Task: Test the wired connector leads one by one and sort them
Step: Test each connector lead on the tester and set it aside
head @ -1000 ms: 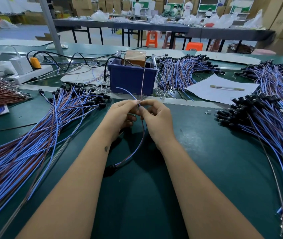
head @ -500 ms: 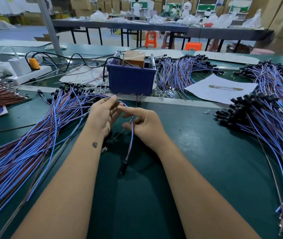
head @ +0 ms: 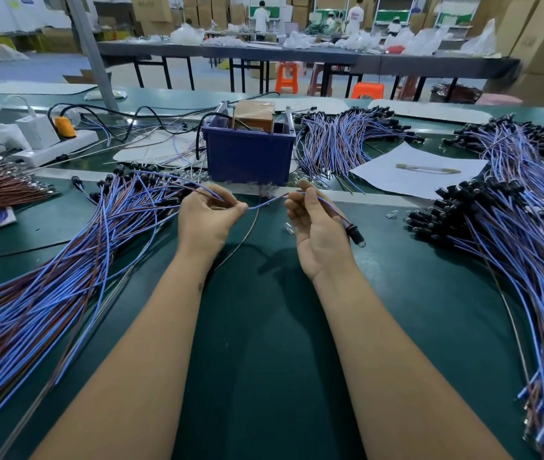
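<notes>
Green bench (head: 264, 343) underfoot of everything, spread wide across the head view. Big fan of blue and brown leads (head: 48, 277) sprawled on the left, black connectors bunched at its far end; matching heap (head: 512, 260) banked on the right. Blue bin (head: 247, 154) dead ahead at the bench's middle seam, brown box inside, two upright posts at its rim, probably the tester, though too small to say for sure. White sheet (head: 416, 171) off to the right of the bin.

Then the hands. Left hand (head: 204, 217) curled, thumb and forefinger pinching the bare end of one lead (head: 264, 202), other strands of the left fan brushing over its knuckles. Right hand (head: 317, 227) palm up, fingers loosely bent around the same lead, black connector (head: 355, 235) hanging just past the hand's outer edge, lifted off the bench.

Lead strung between the two hands, long axis running left to right, sagging a little in the gap, just this side of the bin. Connector end toward the right heap, right hand plainly the nearer one to it. Judging by that, sorting onto the right heap next: a short swing outward by the right hand, left pinch letting go first so the wire end trails free
</notes>
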